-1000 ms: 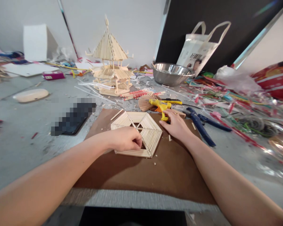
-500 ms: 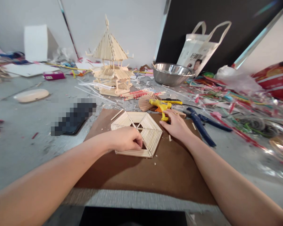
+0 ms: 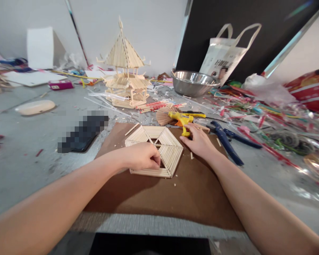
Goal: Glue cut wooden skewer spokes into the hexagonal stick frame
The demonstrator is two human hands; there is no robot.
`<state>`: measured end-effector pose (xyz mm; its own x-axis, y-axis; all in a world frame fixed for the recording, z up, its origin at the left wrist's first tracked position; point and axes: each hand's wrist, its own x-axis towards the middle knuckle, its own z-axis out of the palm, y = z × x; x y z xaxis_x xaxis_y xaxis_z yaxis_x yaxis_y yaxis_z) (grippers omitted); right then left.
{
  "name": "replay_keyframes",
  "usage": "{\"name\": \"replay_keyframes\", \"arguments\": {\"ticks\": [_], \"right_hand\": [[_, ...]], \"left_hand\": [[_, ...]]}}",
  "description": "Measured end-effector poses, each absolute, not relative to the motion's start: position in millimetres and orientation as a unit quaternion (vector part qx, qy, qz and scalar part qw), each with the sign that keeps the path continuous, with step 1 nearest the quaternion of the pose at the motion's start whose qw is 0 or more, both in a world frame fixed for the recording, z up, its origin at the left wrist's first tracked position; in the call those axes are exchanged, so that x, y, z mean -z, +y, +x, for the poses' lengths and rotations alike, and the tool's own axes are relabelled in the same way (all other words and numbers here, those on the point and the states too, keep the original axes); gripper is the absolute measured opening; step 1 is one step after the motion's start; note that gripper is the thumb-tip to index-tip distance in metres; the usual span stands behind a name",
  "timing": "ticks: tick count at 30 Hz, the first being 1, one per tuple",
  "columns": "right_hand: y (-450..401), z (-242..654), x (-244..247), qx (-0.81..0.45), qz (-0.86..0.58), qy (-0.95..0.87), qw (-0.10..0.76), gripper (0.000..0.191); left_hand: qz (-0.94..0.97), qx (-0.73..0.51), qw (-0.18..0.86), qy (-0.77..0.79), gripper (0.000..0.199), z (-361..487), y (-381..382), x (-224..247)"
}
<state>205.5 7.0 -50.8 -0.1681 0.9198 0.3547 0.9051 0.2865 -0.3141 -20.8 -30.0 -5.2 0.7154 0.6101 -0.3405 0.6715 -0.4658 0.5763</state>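
A hexagonal panel of pale wooden sticks (image 3: 171, 156) lies on a brown board (image 3: 149, 198), with gaps between the spokes near its middle. Over its lower left part is my left hand (image 3: 142, 156), fingers curled closed and turned down toward the panel; whatever they may pinch is hidden. My right hand (image 3: 199, 140) has thumb and fingers around the handle of a yellow glue gun (image 3: 184, 122) at the board's upper right edge. The gun lies on its side, its nozzle pointing left. Loose stick bits lie around the panel.
Behind stands a stick pagoda model (image 3: 126, 71). Red-tipped sticks (image 3: 155, 105), a steel bowl (image 3: 195, 83) and a tote bag (image 3: 223, 55) are farther back. Blue-handled pliers (image 3: 227, 143) lie right, beside heaped plastic scraps (image 3: 281, 131). A phone (image 3: 83, 136) lies left.
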Motion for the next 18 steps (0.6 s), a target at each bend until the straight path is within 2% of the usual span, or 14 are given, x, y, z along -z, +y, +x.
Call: {"name": "replay_keyframes", "arguments": {"ticks": [18], "right_hand": [[6.7, 205.2, 50.8, -0.020, -0.595, -0.762, 0.256, 0.043]], "left_hand": [[0.857, 0.041, 0.353, 0.374, 0.018, -20.0, -30.6, 4.3]]}}
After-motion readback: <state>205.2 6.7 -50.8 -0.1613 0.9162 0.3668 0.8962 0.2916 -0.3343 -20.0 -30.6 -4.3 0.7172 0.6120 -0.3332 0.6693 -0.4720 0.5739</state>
